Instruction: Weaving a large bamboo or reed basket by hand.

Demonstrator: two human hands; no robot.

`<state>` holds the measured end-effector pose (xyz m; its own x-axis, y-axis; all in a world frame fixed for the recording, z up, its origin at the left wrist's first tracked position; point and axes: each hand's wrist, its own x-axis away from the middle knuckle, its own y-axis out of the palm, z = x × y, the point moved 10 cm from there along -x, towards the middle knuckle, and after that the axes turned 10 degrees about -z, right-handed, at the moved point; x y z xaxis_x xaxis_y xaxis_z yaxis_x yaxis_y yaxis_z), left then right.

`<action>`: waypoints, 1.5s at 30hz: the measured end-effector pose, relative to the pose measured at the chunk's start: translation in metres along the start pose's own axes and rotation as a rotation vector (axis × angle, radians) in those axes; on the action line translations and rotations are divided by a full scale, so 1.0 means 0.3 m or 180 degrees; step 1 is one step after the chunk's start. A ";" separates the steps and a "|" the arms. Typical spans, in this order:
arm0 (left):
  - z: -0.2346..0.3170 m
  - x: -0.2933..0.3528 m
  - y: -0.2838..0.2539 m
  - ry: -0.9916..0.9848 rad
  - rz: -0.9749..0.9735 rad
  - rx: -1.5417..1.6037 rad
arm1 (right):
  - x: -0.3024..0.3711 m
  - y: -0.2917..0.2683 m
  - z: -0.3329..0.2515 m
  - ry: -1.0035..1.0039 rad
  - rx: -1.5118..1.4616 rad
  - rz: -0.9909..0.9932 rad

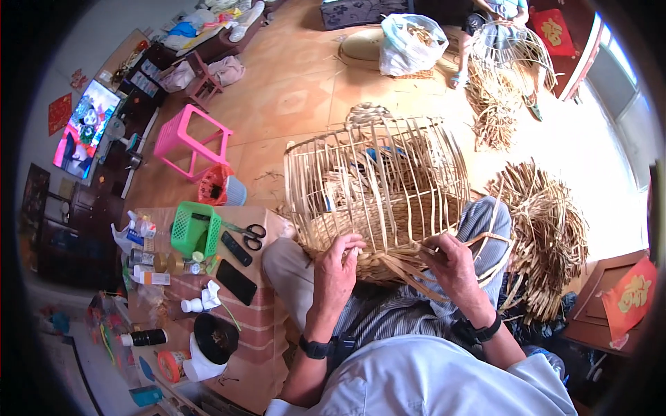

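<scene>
A half-woven straw basket (378, 232) lies across my lap, with a tight weave near me and bare upright ribs on its far side. My left hand (338, 269) pinches the near woven edge of the basket at its left part. Closed at the right of that edge, my right hand (452, 269) grips straw strands (409, 269). Loose strand ends fan out below the edge, and a long bent strand (496, 237) loops to the right of my right hand. What lies right between the fingertips is partly hidden.
A low table (260, 360) on the left carries a green basket (196, 229), scissors (254, 237), a remote (236, 248) and a phone (236, 281). A large straw bundle (544, 239) lies right. A pink stool (192, 142) stands beyond. Another person (510, 10) sits far right with a basket frame (510, 45).
</scene>
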<state>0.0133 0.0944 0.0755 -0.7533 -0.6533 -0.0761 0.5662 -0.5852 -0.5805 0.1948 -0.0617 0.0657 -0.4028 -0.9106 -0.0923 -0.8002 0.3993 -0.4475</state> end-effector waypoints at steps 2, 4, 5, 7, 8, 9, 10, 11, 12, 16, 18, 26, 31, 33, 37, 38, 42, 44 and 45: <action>0.015 -0.002 0.024 -0.0152 -0.0257 -0.0049 | -0.010 0.008 -0.014 0.0005 -0.0032 -0.0031; 0.038 -0.007 0.051 -0.0155 -0.0432 -0.0240 | -0.023 0.015 -0.021 0.0025 -0.0043 -0.0029; 0.046 -0.007 0.062 -0.0149 -0.0442 -0.0229 | -0.026 0.015 -0.037 -0.0080 0.0012 -0.0011; 0.046 -0.008 0.057 -0.0242 -0.0149 -0.0222 | -0.035 0.033 -0.064 -0.0246 0.0436 -0.0077; 0.045 -0.006 0.069 -0.0268 -0.0146 -0.0220 | -0.038 0.037 -0.073 -0.0295 0.0610 -0.0079; 0.073 -0.001 0.059 -0.0046 0.0090 -0.0482 | -0.042 0.043 -0.078 -0.0336 0.0639 -0.0080; 0.110 0.009 0.051 0.0260 0.0370 -0.0763 | -0.048 0.057 -0.080 -0.0319 0.0789 -0.0151; 0.096 0.006 0.068 0.0188 0.0339 -0.0756 | -0.060 0.077 -0.077 -0.0258 0.0903 -0.0251; 0.072 -0.002 0.094 0.0086 0.0164 -0.0625 | -0.059 0.081 -0.104 -0.0455 0.1079 -0.0207; 0.056 -0.012 0.116 0.0215 0.0105 -0.0721 | -0.089 0.141 -0.164 -0.0587 0.1715 -0.0298; 0.040 -0.012 0.120 0.0066 0.0044 -0.0820 | -0.101 0.167 -0.193 -0.0678 0.1867 -0.0322; 0.078 -0.010 0.119 0.0221 0.0110 -0.0623 | -0.150 0.230 -0.198 -0.0549 0.2206 -0.0418; 0.057 -0.021 0.136 0.0050 -0.0080 -0.0725 | -0.178 0.193 -0.191 -0.0420 0.1290 -0.0163; 0.068 -0.013 0.128 0.0136 0.0068 -0.0734 | -0.165 0.157 -0.133 0.0081 0.0119 0.0012; 0.041 0.001 0.119 0.0048 0.0238 -0.0270 | -0.142 0.149 -0.151 0.0010 -0.0114 -0.0156; 0.035 0.002 0.118 0.0050 0.0249 -0.0277 | -0.139 0.151 -0.145 0.0088 -0.0106 -0.0208; -0.005 0.001 0.115 0.0025 0.0273 0.0005 | -0.133 0.150 -0.165 -0.0118 0.0144 -0.0239; -0.017 0.001 0.115 0.0036 0.0293 0.0144 | -0.129 0.155 -0.146 -0.0042 0.0098 -0.0247; -0.021 0.002 0.116 0.0044 0.0288 0.0189 | -0.126 0.158 -0.152 -0.0153 0.0208 -0.0235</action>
<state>0.0303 0.0766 0.0503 -0.7024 -0.6984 -0.1374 0.6507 -0.5518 -0.5217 0.1517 -0.0033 0.0885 -0.3206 -0.9420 -0.0989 -0.7957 0.3245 -0.5115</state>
